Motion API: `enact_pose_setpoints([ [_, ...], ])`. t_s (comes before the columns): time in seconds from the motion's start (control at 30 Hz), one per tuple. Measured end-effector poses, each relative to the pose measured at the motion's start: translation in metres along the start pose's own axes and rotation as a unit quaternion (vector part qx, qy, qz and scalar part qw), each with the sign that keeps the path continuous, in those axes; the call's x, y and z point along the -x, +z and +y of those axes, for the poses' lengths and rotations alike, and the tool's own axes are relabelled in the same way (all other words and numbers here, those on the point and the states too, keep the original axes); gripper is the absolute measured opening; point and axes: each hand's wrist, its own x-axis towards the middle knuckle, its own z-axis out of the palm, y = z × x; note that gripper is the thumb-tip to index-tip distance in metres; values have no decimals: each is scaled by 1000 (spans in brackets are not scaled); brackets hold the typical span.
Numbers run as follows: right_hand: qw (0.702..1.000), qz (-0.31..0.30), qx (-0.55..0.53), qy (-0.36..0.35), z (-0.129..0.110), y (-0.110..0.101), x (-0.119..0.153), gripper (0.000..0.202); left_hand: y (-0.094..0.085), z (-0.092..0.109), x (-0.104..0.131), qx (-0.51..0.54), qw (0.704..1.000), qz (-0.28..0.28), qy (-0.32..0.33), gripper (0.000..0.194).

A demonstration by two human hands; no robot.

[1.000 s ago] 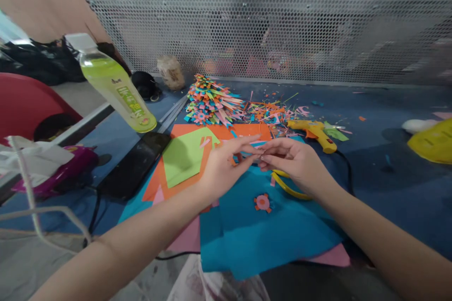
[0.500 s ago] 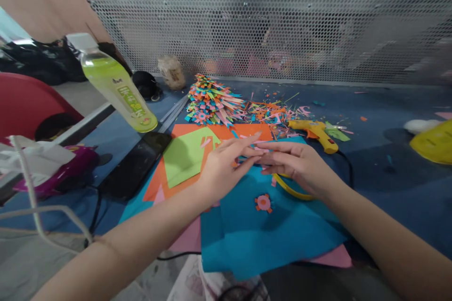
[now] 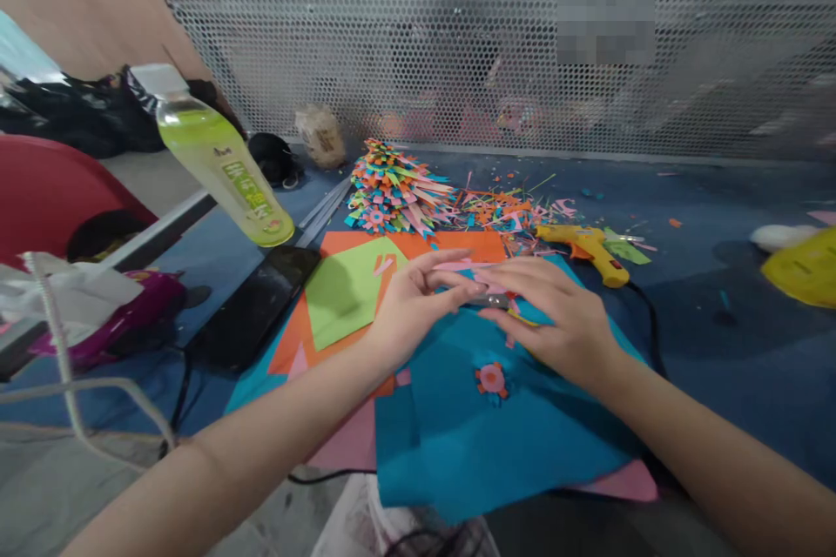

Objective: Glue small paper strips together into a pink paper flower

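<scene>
In the head view, my left hand [image 3: 418, 300] is above the sheets, its thumb and forefinger closed together at the tips. Whatever may be between those fingertips is too small to make out. My right hand [image 3: 565, 309] curls over a pair of yellow-handled scissors [image 3: 496, 301], thumb on the near side and fingers on the far side. The scissors' metal pivot shows between the hands, while much of the handles is hidden. Pink paper bits lie by the fingertips. Below the hands, a small pink and orange paper flower [image 3: 492, 379] rests on blue paper [image 3: 457, 444].
A cone of coloured paper curls [image 3: 398, 191] stands behind, beside paper scraps [image 3: 502, 211]. A yellow glue gun [image 3: 584, 248] lies to the right. On the left are a green sheet [image 3: 346, 296], a black phone [image 3: 252, 309] and a drink bottle [image 3: 222, 165].
My right hand has turned palm down over the scissors, uncovering their pivot. The left hand's fingers have drawn together slightly. The view has shifted a little.
</scene>
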Motion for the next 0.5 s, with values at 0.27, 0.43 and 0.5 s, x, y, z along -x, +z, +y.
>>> enact_pose_setpoints([
  [0.27, 1000, 7, 5, 29, 0, 3, 6, 16, 9, -7, 3, 17, 997, -56, -43, 49],
  [0.43, 1000, -15, 25, 7, 2, -5, 4, 24, 11, -1, 3, 84, 993, -61, -53, 50],
  [0.5, 998, 20, 20, 49, 2, -10, 1, 20, 9, 2, 3, 70, 996, -42, -43, 52],
])
